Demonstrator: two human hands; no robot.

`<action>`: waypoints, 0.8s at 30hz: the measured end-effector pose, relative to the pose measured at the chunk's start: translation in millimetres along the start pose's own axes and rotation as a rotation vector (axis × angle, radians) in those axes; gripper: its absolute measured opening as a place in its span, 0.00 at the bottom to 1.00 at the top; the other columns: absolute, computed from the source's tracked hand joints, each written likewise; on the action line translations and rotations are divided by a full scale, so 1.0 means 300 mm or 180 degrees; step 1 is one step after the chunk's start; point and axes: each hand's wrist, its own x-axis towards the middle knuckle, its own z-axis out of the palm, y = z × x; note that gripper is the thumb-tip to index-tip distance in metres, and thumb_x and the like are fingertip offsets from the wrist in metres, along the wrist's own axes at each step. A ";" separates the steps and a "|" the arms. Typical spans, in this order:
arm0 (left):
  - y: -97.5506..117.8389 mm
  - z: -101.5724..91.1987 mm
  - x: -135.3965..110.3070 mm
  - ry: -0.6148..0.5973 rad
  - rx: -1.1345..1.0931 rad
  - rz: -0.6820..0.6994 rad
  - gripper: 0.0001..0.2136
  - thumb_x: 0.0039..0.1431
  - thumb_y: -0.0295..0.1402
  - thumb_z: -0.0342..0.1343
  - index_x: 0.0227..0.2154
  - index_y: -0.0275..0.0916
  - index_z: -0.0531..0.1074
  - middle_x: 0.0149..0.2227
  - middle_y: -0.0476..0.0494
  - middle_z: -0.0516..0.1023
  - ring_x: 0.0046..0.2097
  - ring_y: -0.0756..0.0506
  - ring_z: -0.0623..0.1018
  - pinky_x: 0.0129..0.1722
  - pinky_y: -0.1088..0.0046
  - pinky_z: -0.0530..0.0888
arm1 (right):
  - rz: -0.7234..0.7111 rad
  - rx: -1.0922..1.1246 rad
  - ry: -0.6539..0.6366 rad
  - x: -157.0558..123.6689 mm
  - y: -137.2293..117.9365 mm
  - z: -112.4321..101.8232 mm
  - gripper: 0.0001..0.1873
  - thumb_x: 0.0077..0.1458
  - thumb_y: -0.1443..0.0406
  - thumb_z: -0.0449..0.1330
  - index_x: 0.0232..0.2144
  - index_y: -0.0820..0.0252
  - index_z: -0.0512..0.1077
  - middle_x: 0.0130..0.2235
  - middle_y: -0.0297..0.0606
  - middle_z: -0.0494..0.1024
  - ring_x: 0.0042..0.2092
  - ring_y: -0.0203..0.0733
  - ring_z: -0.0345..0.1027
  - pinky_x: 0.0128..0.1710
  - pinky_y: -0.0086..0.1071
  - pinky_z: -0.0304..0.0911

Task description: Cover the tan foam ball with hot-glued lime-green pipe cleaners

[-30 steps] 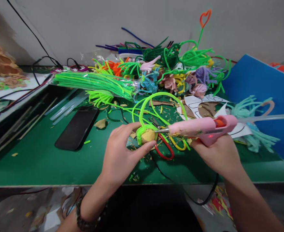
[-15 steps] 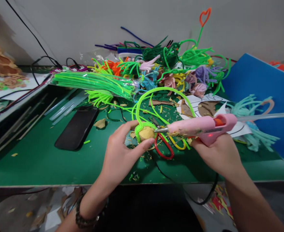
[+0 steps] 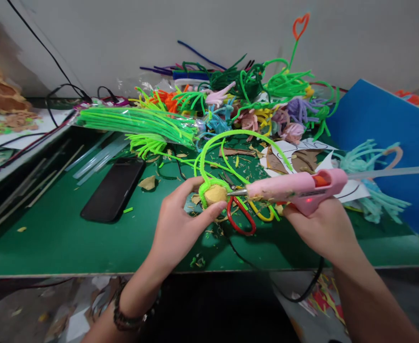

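Between thumb and fingers, my left hand (image 3: 181, 214) pinches a rounded tan piece (image 3: 215, 194) that looks like foam or card. A bright green pipe cleaner (image 3: 203, 159) runs along its edge, and its free end arcs up and over to the right. My right hand (image 3: 324, 228) is wrapped around the handle of a pink hot glue gun (image 3: 281, 186), whose red light is lit. The metal nozzle touches, or nearly touches, the right side of the tan piece. A clear glue stick (image 3: 391, 171) sticks out of the gun's back. Red-handled scissors (image 3: 241, 216) lie just beneath the nozzle.
A black phone (image 3: 113, 190) lies on the green table (image 3: 70, 247), left of my hands. Behind are a bagged bundle of green pipe cleaners (image 3: 138, 119) and a heap of coloured ones. A blue board (image 3: 381, 124) leans at right. The gun's black cord (image 3: 313, 283) hangs over the front edge.
Hardly anything differs. The glue gun has shifted very slightly left, and the loose end of the green pipe cleaner sits a touch further right. Both hands keep their hold.
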 end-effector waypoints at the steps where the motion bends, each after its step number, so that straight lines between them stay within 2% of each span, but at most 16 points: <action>1: -0.001 0.000 0.000 -0.0014 -0.0024 -0.0007 0.11 0.47 0.36 0.59 0.33 0.39 0.70 0.30 0.49 0.79 0.32 0.47 0.77 0.31 0.74 0.72 | -0.0021 -0.0017 0.0002 -0.001 0.001 0.000 0.04 0.34 0.65 0.50 0.14 0.54 0.57 0.14 0.30 0.63 0.17 0.36 0.57 0.15 0.29 0.51; 5: -0.005 0.004 0.002 -0.0060 -0.0125 -0.0054 0.11 0.47 0.37 0.59 0.33 0.39 0.70 0.30 0.49 0.79 0.32 0.48 0.77 0.32 0.74 0.72 | -0.0086 -0.0024 0.0025 -0.004 0.006 0.003 0.04 0.34 0.64 0.49 0.14 0.54 0.57 0.14 0.30 0.63 0.17 0.37 0.58 0.16 0.29 0.53; 10: -0.008 0.009 0.005 -0.0010 -0.0145 -0.0302 0.14 0.45 0.39 0.59 0.34 0.38 0.71 0.32 0.46 0.80 0.34 0.44 0.77 0.33 0.69 0.73 | -0.0027 -0.0051 0.0033 -0.001 0.005 0.007 0.04 0.34 0.65 0.50 0.13 0.54 0.58 0.14 0.30 0.64 0.18 0.37 0.58 0.15 0.29 0.53; 15: -0.021 0.005 0.001 -0.0144 -0.0393 -0.0487 0.14 0.49 0.41 0.56 0.36 0.40 0.73 0.34 0.45 0.80 0.36 0.44 0.77 0.36 0.67 0.73 | 0.0059 0.0007 0.0056 0.004 -0.004 0.005 0.04 0.34 0.66 0.51 0.13 0.54 0.57 0.14 0.31 0.64 0.18 0.37 0.59 0.16 0.29 0.53; 17: -0.026 0.003 0.001 -0.0164 -0.0420 -0.0471 0.12 0.49 0.41 0.56 0.35 0.40 0.73 0.33 0.46 0.79 0.35 0.45 0.76 0.36 0.68 0.72 | 0.0012 -0.0007 0.0115 0.005 -0.004 0.004 0.03 0.33 0.66 0.51 0.14 0.54 0.59 0.14 0.31 0.64 0.19 0.37 0.59 0.16 0.29 0.53; 21: -0.030 0.003 0.007 -0.0175 -0.0481 -0.0335 0.08 0.48 0.39 0.58 0.25 0.40 0.70 0.26 0.49 0.74 0.30 0.48 0.72 0.32 0.71 0.71 | -0.0079 -0.0044 0.0132 0.005 0.003 0.004 0.02 0.34 0.66 0.51 0.16 0.54 0.60 0.16 0.31 0.64 0.19 0.37 0.59 0.17 0.30 0.54; 24: -0.030 0.007 0.010 -0.0237 -0.0591 -0.0345 0.08 0.48 0.38 0.57 0.24 0.39 0.68 0.25 0.50 0.71 0.29 0.49 0.70 0.30 0.73 0.69 | -0.0047 -0.0043 0.0045 0.003 0.005 0.003 0.03 0.34 0.66 0.51 0.14 0.54 0.60 0.15 0.31 0.65 0.19 0.38 0.60 0.17 0.30 0.54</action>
